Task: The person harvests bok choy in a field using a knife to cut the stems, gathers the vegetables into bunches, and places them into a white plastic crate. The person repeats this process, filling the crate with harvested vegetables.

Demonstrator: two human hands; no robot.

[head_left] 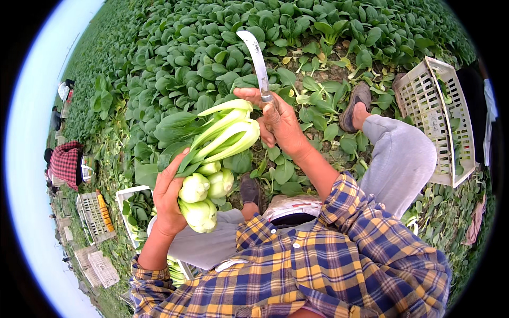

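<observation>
My left hand (pixel 169 201) is closed around a bunch of bok choy (pixel 199 191). Several thick, pale bases stick out of it toward me, and the leaves trail up and to the left. Across the top of the bunch lies one more head of bok choy (pixel 233 135), its light green stalks reaching to my right hand (pixel 286 127). That hand grips a short-handled curved knife (pixel 257 61) with the blade pointing up and away. The fingers of my right hand are partly spread beside the stalks; whether they also hold that head, I cannot tell.
Dense growing bok choy (pixel 191 58) fills the ground ahead. Cut leaves lie around my shoes (pixel 356 106). A pale plastic crate (pixel 424 106) stands at right. Crates with greens (pixel 139 214) are at my left, and a person in a red checked shirt (pixel 66 164) works farther left.
</observation>
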